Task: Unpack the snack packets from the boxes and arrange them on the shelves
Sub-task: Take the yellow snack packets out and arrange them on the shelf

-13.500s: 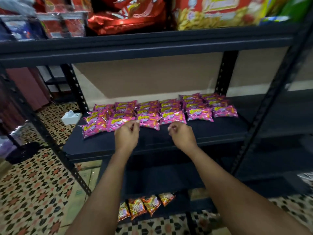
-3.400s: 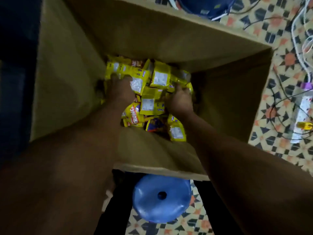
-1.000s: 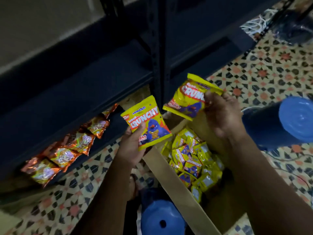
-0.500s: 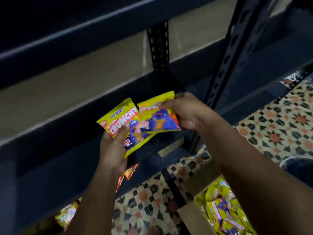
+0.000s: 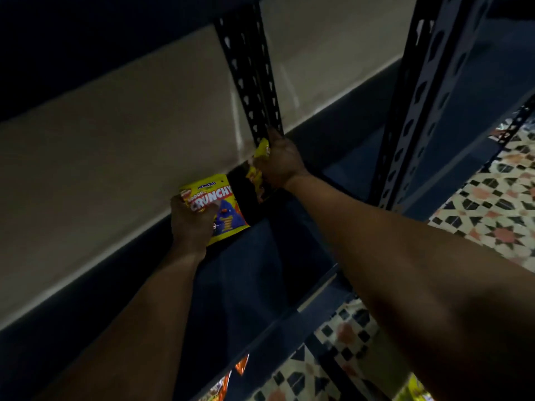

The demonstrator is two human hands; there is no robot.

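2 yellow snack packets reached the dark shelf point(image 5: 246, 285): the left hand point(image 5: 189, 224) gripped a Crunchy packet point(image 5: 223, 211) left of the rear upright point(image 5: 249, 76), the right hand point(image 5: 279, 163) pinched a second packet point(image 5: 257, 169) beside its foot. Placement was under way; both likely needed setting down and releasing.

Dim light throughout. Beige wall point(image 5: 121, 146) behind a dark metal rack; perforated upright post point(image 5: 428, 91) right of a second slotted post point(image 5: 249, 76). Patterned floor tiles point(image 5: 498, 204), cream with black and orange stars, right of the upright post and below the dark shelf board point(image 5: 246, 285).
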